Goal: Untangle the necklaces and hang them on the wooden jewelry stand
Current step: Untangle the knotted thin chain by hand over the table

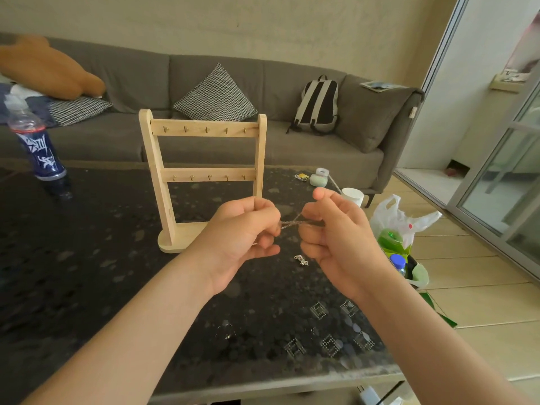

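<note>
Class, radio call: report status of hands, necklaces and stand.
Left hand and right hand both pinch the chain, taut between them. Stand hooks bare. Nothing blocks the stand.

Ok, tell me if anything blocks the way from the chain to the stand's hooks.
Nothing visible does. The chain is pinched between the left hand and right hand just in front of the wooden stand, whose hooks hang bare.

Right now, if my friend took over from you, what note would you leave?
Left hand pinches one side of the tangled chains; right hand pinches the other, above the table.
A small silver piece shows below them.
Wooden stand is upright behind; nothing hangs on it.
Done: nothing hung.
Left: untangle, then hang each necklace.
</note>
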A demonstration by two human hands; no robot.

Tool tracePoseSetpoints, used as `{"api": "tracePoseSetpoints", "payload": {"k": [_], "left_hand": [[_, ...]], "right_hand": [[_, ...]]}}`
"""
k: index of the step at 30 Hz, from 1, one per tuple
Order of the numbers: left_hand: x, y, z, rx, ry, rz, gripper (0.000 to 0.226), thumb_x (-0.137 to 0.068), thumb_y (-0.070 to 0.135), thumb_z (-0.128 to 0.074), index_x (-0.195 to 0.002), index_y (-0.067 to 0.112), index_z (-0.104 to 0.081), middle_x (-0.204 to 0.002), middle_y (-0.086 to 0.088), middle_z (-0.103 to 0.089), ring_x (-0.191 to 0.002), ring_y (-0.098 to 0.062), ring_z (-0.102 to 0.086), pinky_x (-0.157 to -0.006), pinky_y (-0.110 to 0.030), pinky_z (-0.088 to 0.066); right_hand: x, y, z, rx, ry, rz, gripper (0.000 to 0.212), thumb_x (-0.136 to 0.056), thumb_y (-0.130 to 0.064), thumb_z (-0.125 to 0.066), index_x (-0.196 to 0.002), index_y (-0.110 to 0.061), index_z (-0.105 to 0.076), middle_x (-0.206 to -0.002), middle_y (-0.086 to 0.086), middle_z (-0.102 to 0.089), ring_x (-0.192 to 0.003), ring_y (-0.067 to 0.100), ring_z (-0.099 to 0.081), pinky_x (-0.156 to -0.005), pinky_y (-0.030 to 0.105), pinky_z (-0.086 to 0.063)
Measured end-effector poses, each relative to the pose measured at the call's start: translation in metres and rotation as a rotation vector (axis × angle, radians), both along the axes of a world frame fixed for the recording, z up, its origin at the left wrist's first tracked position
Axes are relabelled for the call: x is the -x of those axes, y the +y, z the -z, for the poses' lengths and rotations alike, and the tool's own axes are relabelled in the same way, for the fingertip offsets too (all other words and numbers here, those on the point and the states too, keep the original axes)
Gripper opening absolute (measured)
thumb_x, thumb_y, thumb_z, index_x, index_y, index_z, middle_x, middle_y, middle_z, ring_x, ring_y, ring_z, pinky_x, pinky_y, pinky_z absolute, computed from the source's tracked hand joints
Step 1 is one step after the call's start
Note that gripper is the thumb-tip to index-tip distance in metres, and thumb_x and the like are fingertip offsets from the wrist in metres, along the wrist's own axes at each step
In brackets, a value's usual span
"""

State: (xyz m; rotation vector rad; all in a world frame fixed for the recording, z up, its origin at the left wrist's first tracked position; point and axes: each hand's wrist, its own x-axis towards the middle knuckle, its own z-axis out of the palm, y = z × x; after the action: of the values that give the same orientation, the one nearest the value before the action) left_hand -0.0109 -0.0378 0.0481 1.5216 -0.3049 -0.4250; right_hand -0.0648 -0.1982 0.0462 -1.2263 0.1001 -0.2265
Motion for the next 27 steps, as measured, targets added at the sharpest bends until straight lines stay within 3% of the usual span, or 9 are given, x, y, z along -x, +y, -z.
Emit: {"api": "tracePoseSetpoints", "payload": {"k": [4,6,8,11,16,17,20,24,27], "left_hand": [[-0.003,0.000,0.001,0.075,0.027,-0.064,0.013,-0.096,0.002,-0.063,-0.090,0.013,-0.067,-0.073,-0.006,-0.060,-0.072,-0.019,-0.055,-0.078,-0.037,-0.066],[-0.004,0.000,0.002,0.090,0.053,-0.104,0.015,-0.095,0.003,-0.064,-0.087,0.015,-0.067,-0.075,-0.007,-0.061,-0.073,-0.019,-0.057,-0.079,-0.039,-0.065],[-0.006,0.000,0.002,0.071,0.060,-0.132,0.014,-0.095,0.004,-0.065,-0.086,0.014,-0.068,-0.077,-0.007,-0.062,-0.080,-0.023,-0.059,-0.076,-0.037,-0.064],[-0.005,0.001,0.003,0.057,0.061,-0.126,0.012,-0.093,0.003,-0.064,-0.089,0.013,-0.069,-0.077,-0.008,-0.060,-0.088,-0.027,-0.059,-0.073,-0.034,-0.063],[-0.002,-0.001,0.001,0.098,0.079,-0.103,0.018,-0.092,-0.002,-0.059,-0.084,0.012,-0.066,-0.072,-0.006,-0.059,-0.075,-0.020,-0.057,-0.079,-0.038,-0.065],[-0.002,-0.001,0.000,0.121,0.096,-0.097,0.019,-0.092,-0.003,-0.058,-0.082,0.011,-0.065,-0.072,-0.005,-0.059,-0.074,-0.019,-0.056,-0.083,-0.041,-0.065],[-0.001,-0.001,-0.001,0.189,0.163,-0.086,0.020,-0.092,-0.004,-0.055,-0.081,0.010,-0.064,-0.072,-0.006,-0.058,-0.076,-0.019,-0.057,-0.091,-0.047,-0.064],[0.000,0.001,-0.001,0.323,0.286,-0.105,0.020,-0.093,-0.002,-0.054,-0.081,0.010,-0.062,-0.074,-0.006,-0.059,-0.079,-0.021,-0.062,-0.093,-0.050,-0.064],[0.001,0.001,-0.003,0.403,0.360,-0.121,0.017,-0.095,0.000,-0.054,-0.084,0.009,-0.063,-0.075,-0.007,-0.063,-0.087,-0.024,-0.069,-0.096,-0.051,-0.062]], "right_hand": [[-0.003,-0.003,-0.002,-0.275,-0.008,-0.066,0.021,-0.106,-0.008,-0.050,-0.115,-0.026,-0.056,-0.075,-0.007,-0.037,-0.057,0.008,-0.026,-0.043,0.019,-0.022],[-0.001,-0.006,-0.003,-0.286,-0.024,-0.103,0.027,-0.102,-0.008,-0.056,-0.123,-0.025,-0.057,-0.075,-0.007,-0.039,-0.063,0.009,-0.032,-0.053,0.022,-0.020],[0.001,-0.008,-0.002,-0.165,-0.031,-0.108,0.034,-0.091,0.001,-0.059,-0.116,-0.022,-0.059,-0.071,-0.008,-0.042,-0.064,0.010,-0.035,-0.058,0.027,-0.020],[0.001,-0.004,0.003,0.126,0.058,0.042,0.033,-0.090,0.013,-0.053,-0.100,-0.017,-0.063,-0.060,-0.009,-0.046,-0.056,0.010,-0.038,-0.052,0.024,-0.028],[-0.002,0.002,0.007,0.339,0.142,0.253,0.009,-0.097,-0.007,-0.067,-0.097,-0.017,-0.066,-0.055,-0.009,-0.045,-0.049,0.012,-0.036,-0.047,0.026,-0.037],[-0.003,0.001,0.006,0.298,0.164,0.250,0.005,-0.100,-0.014,-0.065,-0.096,-0.016,-0.064,-0.054,-0.008,-0.040,-0.050,0.012,-0.033,-0.045,0.025,-0.034],[-0.006,-0.002,0.006,0.049,0.281,0.164,0.030,-0.110,-0.034,-0.049,-0.087,-0.016,-0.057,-0.058,-0.003,-0.032,-0.053,0.014,-0.026,-0.044,0.026,-0.024],[-0.007,-0.006,0.006,-0.230,0.355,0.087,0.052,-0.112,-0.046,-0.036,-0.072,-0.015,-0.049,-0.058,0.001,-0.040,-0.050,0.015,-0.031,-0.040,0.024,-0.024],[-0.006,-0.009,0.006,-0.342,0.382,0.054,0.062,-0.112,-0.049,-0.031,-0.075,-0.009,-0.060,-0.062,0.007,-0.048,-0.047,0.015,-0.034,-0.038,0.022,-0.024]]}}
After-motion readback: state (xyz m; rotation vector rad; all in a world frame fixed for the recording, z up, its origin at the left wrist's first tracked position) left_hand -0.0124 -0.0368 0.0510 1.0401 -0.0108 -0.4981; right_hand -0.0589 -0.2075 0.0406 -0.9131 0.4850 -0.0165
